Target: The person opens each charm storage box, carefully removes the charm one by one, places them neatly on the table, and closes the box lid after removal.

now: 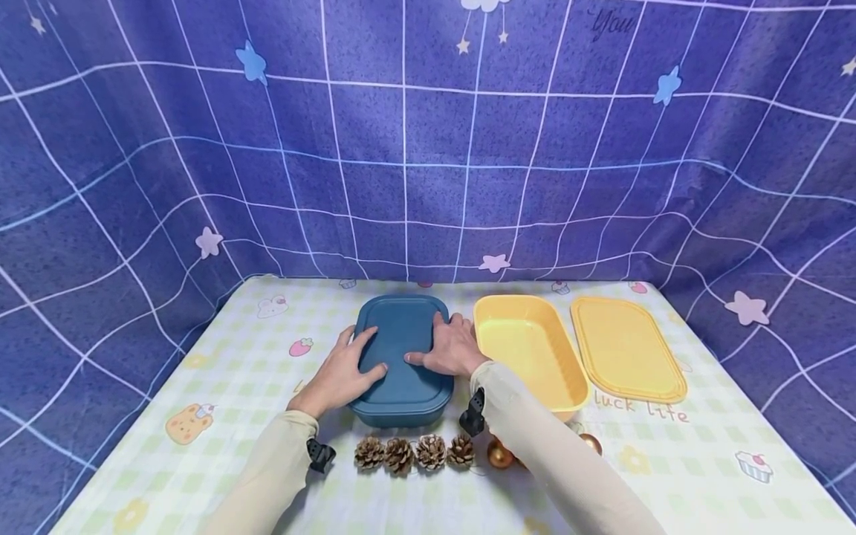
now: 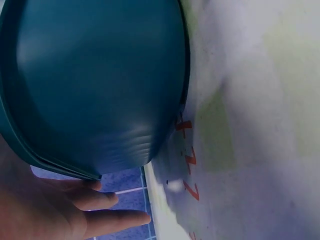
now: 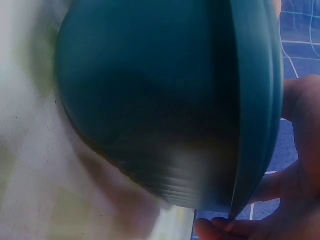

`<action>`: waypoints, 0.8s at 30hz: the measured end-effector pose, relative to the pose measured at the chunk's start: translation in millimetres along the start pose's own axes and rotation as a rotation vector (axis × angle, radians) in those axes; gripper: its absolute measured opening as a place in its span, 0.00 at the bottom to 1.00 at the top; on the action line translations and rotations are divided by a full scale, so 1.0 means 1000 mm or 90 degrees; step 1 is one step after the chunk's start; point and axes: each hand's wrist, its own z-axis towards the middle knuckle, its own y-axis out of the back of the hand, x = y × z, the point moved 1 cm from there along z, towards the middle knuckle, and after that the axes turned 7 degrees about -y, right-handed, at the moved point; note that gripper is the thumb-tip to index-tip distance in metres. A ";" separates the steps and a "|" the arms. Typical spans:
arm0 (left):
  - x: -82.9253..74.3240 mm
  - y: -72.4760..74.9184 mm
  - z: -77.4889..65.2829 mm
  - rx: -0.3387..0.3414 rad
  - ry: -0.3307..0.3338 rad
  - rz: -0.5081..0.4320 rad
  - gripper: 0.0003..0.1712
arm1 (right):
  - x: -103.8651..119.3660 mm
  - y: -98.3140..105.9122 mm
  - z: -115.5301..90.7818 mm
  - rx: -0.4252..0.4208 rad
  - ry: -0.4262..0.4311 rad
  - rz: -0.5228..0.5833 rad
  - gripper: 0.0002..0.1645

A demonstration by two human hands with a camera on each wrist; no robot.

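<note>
A dark blue lid lies over a matching deep box on the table. My left hand rests on the lid's left side, thumb and index finger spread over the top. In the left wrist view, its other fingers reach out along the rim. On the right side, my right hand presses the lid with its thumb pointing inward across the top. Its fingertips touch the rim near the far corner in the right wrist view. The box's side wall shows below the rim.
Just right of the blue box stands an open yellow box, with a yellow lid flat beside it. Several pine cones line up in front of the blue box. Golden balls lie partly hidden by my right forearm. A patterned curtain hangs behind.
</note>
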 end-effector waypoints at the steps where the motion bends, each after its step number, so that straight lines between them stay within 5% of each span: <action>1: 0.000 0.000 0.000 0.002 -0.001 -0.001 0.42 | 0.000 0.000 0.000 0.000 0.000 -0.001 0.62; 16: -0.002 0.009 -0.001 0.036 -0.005 0.001 0.41 | -0.001 0.001 0.001 0.017 -0.002 0.010 0.62; 24: -0.016 0.018 -0.001 0.034 0.018 0.078 0.41 | -0.001 0.021 -0.001 0.062 -0.004 0.015 0.55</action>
